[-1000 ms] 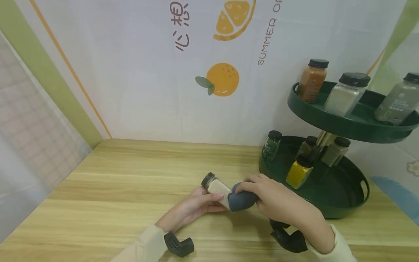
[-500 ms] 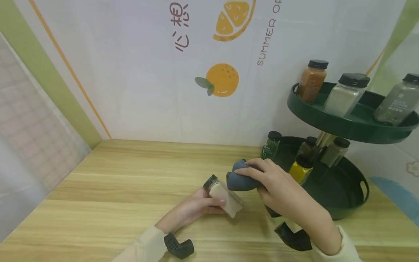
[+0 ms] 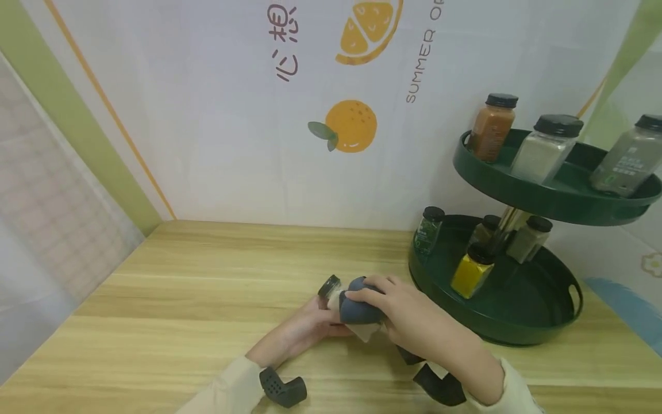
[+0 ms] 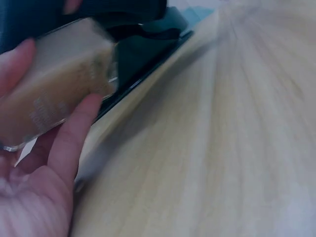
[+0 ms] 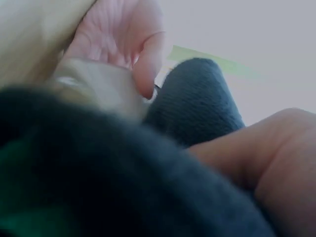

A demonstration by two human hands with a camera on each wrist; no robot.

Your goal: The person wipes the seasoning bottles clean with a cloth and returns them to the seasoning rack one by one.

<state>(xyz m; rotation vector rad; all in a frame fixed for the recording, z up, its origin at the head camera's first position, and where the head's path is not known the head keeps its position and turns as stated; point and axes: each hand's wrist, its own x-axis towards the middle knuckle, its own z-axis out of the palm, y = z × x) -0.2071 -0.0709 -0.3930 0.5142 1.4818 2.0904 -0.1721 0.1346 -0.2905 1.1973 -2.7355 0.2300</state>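
Note:
My left hand [image 3: 306, 323] grips a square spice jar [image 4: 61, 81] with pale tan contents and a black lid, tilted over the table with its lid to the upper left. In the left wrist view, fingers and thumb hold the jar's sides, and faint lettering shows on one face. A dark blue cloth [image 3: 358, 310] is bunched in my right hand [image 3: 414, 319]. It lies over the jar's upper side in the head view, covering most of the body. The right wrist view shows the fuzzy cloth [image 5: 190, 101] close by the jar, with my left hand behind.
At the right stands a two-tier dark green rack [image 3: 522, 328]. Its upper tier carries an orange-red jar [image 3: 491, 132], a pale jar [image 3: 543, 155] and a grey jar [image 3: 626, 164]. Several smaller jars, one yellow [image 3: 470, 276], stand below. A printed curtain [image 3: 233, 144] backs the wooden table [image 3: 207, 264].
My right hand first lifted the cloth off the jar's base end, up and right, then brought it back down and left onto the jar. My left hand kept its grip, the jar turning slightly.

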